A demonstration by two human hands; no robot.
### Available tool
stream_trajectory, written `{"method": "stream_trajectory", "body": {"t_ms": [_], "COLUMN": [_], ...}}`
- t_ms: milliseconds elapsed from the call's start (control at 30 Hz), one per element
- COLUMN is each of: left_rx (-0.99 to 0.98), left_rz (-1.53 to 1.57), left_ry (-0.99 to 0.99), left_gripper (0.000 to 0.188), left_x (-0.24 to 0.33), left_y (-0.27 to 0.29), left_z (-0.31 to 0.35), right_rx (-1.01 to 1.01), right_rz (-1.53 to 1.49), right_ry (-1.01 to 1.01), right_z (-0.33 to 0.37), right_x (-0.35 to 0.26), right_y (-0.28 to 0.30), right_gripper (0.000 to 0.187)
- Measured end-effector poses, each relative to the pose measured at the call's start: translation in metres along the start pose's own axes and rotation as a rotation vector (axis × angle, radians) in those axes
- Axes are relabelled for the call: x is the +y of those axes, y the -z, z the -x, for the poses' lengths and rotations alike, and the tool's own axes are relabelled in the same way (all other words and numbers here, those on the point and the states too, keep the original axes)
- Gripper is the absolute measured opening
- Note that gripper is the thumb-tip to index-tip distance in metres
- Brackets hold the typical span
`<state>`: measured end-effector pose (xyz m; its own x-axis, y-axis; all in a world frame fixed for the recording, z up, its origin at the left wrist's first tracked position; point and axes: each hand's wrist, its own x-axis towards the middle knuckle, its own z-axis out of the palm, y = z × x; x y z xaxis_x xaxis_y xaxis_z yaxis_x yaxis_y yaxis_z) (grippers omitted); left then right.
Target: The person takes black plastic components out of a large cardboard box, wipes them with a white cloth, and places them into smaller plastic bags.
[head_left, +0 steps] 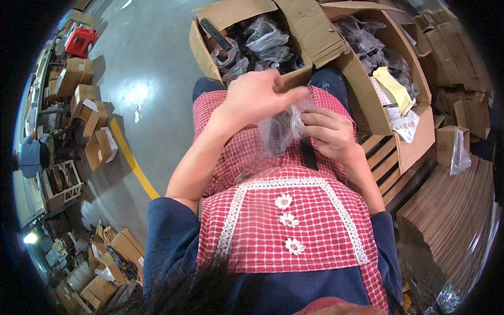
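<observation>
A crumpled clear plastic bag (278, 131) hangs in front of my lap. My right hand (333, 134) has its fingers bent and closed on the bag's right edge. A dark strip-shaped thing (308, 153) shows just below those fingers; whether it is held or lies on my lap, I cannot tell. Above the bag is my left hand (257, 97), slightly blurred, its thumb stretched toward the right hand and apart from the fingers. The thumb is close to the bag's upper edge. Part of the left fingers is hidden behind the hand.
Beyond my knees stands an open cardboard box (205, 50) of bagged dark parts. Another box (425, 136) at the right holds more bags and a yellow paper (394, 89), near a wooden pallet (386, 168). Flattened cardboard (446, 210) is stacked at right. Shelves and a person (31, 156) are at left.
</observation>
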<state>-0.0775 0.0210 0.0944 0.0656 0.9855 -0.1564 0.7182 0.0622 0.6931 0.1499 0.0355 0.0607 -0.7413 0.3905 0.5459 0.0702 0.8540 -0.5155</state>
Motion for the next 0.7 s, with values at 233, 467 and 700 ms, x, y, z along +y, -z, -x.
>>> {"method": "stream_trajectory", "body": {"t_ms": [233,467,700], "left_rx": [-0.346,-0.366,-0.421], "left_rz": [0.482,0.995,0.938], "left_ry": [-0.189,-0.17,-0.446], "left_gripper": [0.023,0.026,0.1], "left_x": [-0.013,-0.006,-0.049], "left_y": [-0.019,-0.031,-0.024], "left_z": [-0.054,-0.052,-0.011], "right_rx": [-0.137,-0.231,-0.211], "right_rz": [-0.016,-0.132,-0.18], "right_ry": [-0.083,-0.462,-0.601], "right_z": [-0.027,-0.028,-0.006], "right_x": [0.003,0.0,0.009], "right_y": [-0.002,0.012,0.016], "right_gripper": [0.029,0.031,0.028]}}
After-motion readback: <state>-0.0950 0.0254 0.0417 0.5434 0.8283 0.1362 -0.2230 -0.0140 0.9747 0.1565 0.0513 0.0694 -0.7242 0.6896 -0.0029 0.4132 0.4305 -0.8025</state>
